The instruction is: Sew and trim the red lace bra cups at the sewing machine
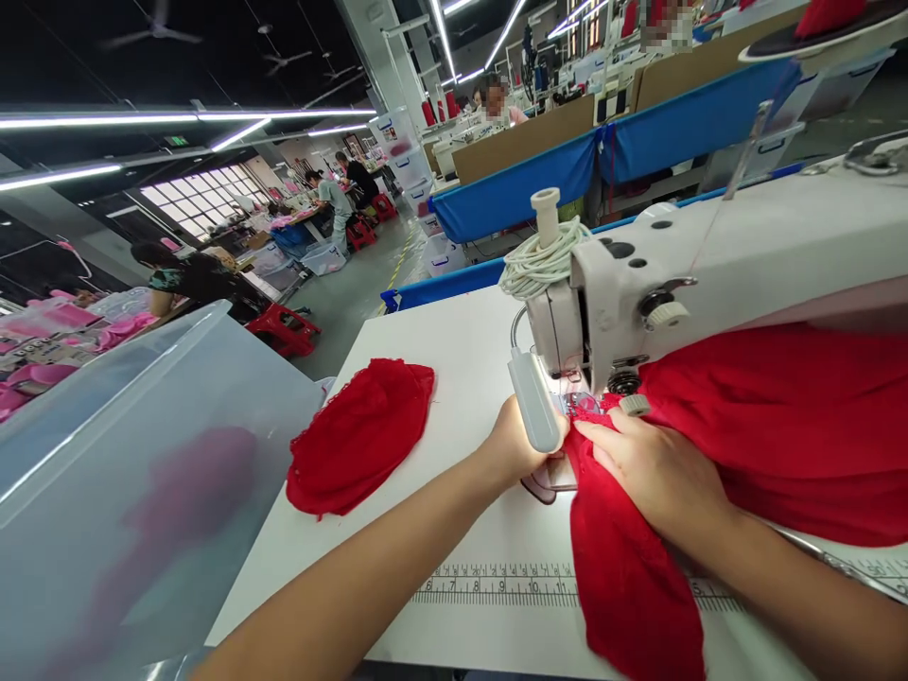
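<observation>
A long piece of red fabric [624, 558] runs under the needle area of a white sewing machine [709, 274] and hangs over the table's near edge. My right hand [656, 468] presses and pinches it close to the presser foot. On the needle's left side is my left hand [511, 440], up against the fabric's edge. A small grey lamp [535, 402] covers most of its fingers, so their grip is hidden. Further left, another red fabric piece [361, 435] with a scalloped edge lies flat on the table.
The white table [454, 331] has a printed ruler [497, 584] along its front. A translucent plastic bin [177, 492] stands at its left. More red fabric [801, 426] is bunched under the machine arm. Beyond are blue-draped workstations [525, 194] and several people.
</observation>
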`<move>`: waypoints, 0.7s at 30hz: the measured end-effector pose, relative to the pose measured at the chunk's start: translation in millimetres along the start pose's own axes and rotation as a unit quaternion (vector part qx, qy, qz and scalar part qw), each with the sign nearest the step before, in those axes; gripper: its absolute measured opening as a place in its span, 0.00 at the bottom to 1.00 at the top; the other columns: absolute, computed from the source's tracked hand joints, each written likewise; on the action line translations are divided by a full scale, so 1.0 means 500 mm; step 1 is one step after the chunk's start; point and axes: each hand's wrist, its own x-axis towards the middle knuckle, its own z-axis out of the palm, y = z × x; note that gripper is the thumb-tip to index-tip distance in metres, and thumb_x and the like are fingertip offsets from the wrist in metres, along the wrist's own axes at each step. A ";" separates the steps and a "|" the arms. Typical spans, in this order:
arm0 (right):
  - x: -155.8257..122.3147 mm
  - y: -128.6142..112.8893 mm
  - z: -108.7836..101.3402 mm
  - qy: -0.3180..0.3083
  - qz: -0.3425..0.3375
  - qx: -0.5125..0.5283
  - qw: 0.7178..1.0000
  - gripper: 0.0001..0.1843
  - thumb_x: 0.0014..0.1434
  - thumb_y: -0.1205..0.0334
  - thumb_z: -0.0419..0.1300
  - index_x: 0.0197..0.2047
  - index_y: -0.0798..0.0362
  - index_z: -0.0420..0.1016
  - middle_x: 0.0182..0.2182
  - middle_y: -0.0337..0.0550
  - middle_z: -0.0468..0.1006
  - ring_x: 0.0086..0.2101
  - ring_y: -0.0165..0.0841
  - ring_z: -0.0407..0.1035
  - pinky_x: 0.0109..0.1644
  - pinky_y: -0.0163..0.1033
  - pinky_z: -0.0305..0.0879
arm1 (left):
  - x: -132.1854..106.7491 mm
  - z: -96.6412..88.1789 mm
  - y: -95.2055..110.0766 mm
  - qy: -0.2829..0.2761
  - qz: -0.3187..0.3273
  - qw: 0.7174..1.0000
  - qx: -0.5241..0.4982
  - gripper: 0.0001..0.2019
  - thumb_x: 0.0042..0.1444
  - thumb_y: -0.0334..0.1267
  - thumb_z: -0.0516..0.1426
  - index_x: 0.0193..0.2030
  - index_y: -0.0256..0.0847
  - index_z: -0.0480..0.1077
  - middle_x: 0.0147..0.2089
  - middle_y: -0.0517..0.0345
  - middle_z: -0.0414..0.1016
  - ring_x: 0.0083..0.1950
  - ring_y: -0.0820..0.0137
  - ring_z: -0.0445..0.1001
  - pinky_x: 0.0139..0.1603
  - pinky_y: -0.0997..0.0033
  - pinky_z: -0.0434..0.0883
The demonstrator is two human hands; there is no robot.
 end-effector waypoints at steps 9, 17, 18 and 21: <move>-0.001 -0.008 -0.020 -0.036 0.027 0.011 0.999 0.16 0.63 0.66 0.50 0.38 0.46 0.80 0.29 0.42 0.71 0.28 0.32 0.65 0.28 0.36 0.46 | 0.017 0.010 0.016 0.011 -0.112 0.993 -0.029 0.14 0.54 0.24 0.59 0.21 0.35 0.62 0.17 0.66 0.62 0.18 0.82 0.62 0.22 0.82 0.67; 0.000 -0.013 -0.028 -0.085 0.034 -0.004 0.996 0.15 0.66 0.63 0.49 0.42 0.45 0.78 0.34 0.42 0.73 0.33 0.34 0.69 0.30 0.37 0.49 | 0.038 -0.009 0.033 -0.024 -0.171 0.985 -0.012 0.11 0.45 0.22 0.65 0.24 0.34 0.67 0.19 0.64 0.65 0.19 0.79 0.65 0.22 0.78 0.73; 0.001 -0.013 -0.029 -0.088 0.033 -0.002 0.996 0.15 0.67 0.62 0.49 0.43 0.45 0.77 0.35 0.42 0.73 0.34 0.35 0.70 0.31 0.37 0.49 | 0.043 -0.012 0.030 -0.028 -0.176 0.984 -0.015 0.10 0.47 0.23 0.64 0.24 0.34 0.67 0.19 0.64 0.66 0.19 0.79 0.65 0.22 0.77 0.74; 0.000 -0.014 -0.029 -0.092 0.033 -0.001 0.995 0.15 0.67 0.62 0.49 0.45 0.45 0.77 0.36 0.42 0.73 0.35 0.36 0.70 0.31 0.37 0.50 | 0.058 -0.015 0.017 -0.023 -0.174 0.984 -0.031 0.08 0.52 0.25 0.61 0.25 0.34 0.67 0.18 0.65 0.65 0.17 0.79 0.64 0.21 0.75 0.73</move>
